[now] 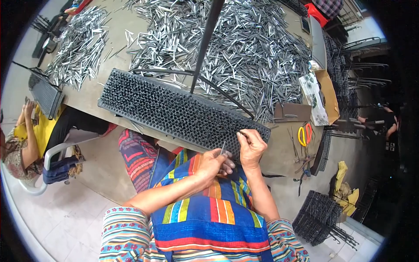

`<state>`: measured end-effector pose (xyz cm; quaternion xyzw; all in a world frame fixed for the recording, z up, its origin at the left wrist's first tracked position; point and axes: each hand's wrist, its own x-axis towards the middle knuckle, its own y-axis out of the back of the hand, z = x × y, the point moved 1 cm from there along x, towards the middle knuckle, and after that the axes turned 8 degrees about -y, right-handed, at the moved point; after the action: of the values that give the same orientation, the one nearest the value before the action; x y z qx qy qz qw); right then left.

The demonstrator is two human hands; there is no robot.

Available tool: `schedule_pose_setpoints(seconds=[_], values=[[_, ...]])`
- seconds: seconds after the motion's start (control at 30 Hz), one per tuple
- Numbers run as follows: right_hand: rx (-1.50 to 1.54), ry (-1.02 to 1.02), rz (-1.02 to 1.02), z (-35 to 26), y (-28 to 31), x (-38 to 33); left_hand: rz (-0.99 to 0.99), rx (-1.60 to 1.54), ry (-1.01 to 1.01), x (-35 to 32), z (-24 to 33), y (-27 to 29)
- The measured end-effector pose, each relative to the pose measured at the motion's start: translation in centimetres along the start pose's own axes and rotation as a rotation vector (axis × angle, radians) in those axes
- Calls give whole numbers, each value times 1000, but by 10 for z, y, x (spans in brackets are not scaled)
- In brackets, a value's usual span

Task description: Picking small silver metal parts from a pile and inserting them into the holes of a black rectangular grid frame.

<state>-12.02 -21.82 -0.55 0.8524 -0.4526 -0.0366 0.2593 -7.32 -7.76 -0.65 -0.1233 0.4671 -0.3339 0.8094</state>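
A long black rack (174, 111), covered in rows of small round holes or sockets, lies tilted along the table's near edge, with a dark rod frame (205, 43) rising from its far side. Just below its right part, my left hand (214, 163) is closed around a slim metal piece (223, 147) that sticks up between thumb and fingers. My right hand (252, 149) is pinched over the rack's right end; what sits between its fingertips is too small to make out. Beyond the rack spreads a large heap of slim, tapered metal pieces (227, 56).
Right of the rack lie scissors (304, 134) with yellow and orange handles, pliers (305, 160), a brown flat piece (292, 112) and an open cardboard box (327, 96). A smaller metal heap (80, 48) is at left, near a seated co-worker (30, 139). Black racks (317, 214) stand at lower right.
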Motion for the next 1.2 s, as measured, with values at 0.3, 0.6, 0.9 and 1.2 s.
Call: schedule_pose_setpoints(seconds=[0.3, 0.6, 0.9, 1.2], values=[[-45, 28, -36, 0, -2, -1, -24, 12, -9, 2, 0, 2], [-135, -54, -30, -2, 0, -3, -9, 0, -12, 3, -1, 4], [-85, -27, -48, 5, 1, 0, -28, -17, -37, 3, 0, 2], [437, -631, -583, 6, 20, -18, -149, 21, 4, -1, 2, -3]])
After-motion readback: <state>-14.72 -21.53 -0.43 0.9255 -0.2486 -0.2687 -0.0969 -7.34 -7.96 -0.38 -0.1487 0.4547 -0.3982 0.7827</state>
